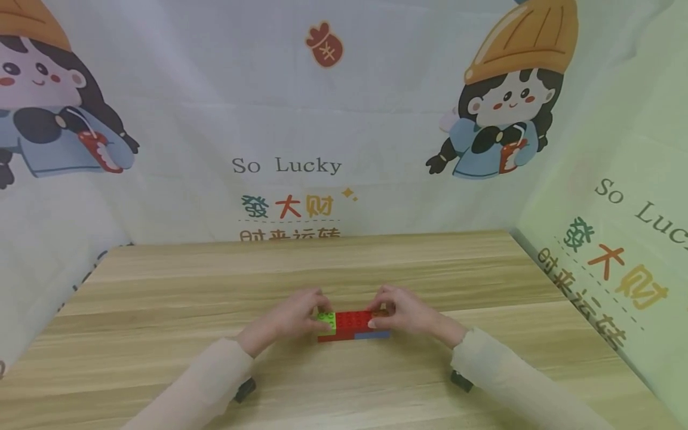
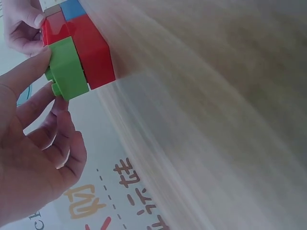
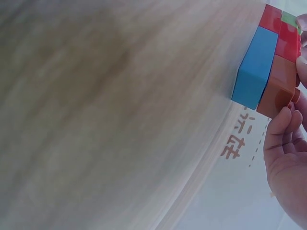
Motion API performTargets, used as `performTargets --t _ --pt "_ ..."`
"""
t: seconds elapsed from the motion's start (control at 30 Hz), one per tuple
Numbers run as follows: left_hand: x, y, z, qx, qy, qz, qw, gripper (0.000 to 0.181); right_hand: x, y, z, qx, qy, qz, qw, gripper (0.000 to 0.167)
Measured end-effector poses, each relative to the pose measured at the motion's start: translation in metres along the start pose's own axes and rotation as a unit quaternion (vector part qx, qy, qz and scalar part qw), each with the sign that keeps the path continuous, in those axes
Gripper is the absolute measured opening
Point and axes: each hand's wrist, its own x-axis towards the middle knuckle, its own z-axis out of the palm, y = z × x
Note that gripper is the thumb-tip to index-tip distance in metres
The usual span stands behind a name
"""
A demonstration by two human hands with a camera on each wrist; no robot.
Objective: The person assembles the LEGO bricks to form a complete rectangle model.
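Observation:
Two layers of toy building bricks form a short wall on the table, in front of both hands. In the lower layer are a red brick point(image 1: 335, 338) on the left and a blue brick point(image 1: 373, 335) on the right. Above them sit a green brick point(image 1: 328, 319), a longer red brick point(image 1: 352, 322) and a brown brick point(image 3: 277, 86). My left hand point(image 1: 295, 313) pinches the green brick at the left end between thumb and fingers. At the opposite end, my right hand point(image 1: 408, 310) pinches the brown brick, its thumb near the upper red brick.
The bricks stand on a wood-grain table point(image 1: 215, 275). Behind it hangs a pale printed cloth point(image 1: 215, 107), which continues along the sides. Dark wrist devices show below both sleeves.

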Motion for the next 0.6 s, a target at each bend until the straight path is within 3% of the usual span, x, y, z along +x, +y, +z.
performTargets --t 0.3,0.47,0.6 --pt "-0.003 0.001 0.001 0.005 0.004 -0.011 0.9999 0.030 -0.001 0.002 0.000 -0.004 0.001 -0.002 1.0000 0.025" --pt "-0.007 -0.001 0.004 0.024 0.034 -0.002 0.9991 0.034 -0.001 0.002 0.000 -0.011 0.005 -0.010 0.9999 0.025" --pt "-0.012 -0.007 0.005 0.010 0.055 0.006 0.9984 0.031 -0.002 0.000 0.000 -0.010 0.004 -0.007 0.9999 0.025"
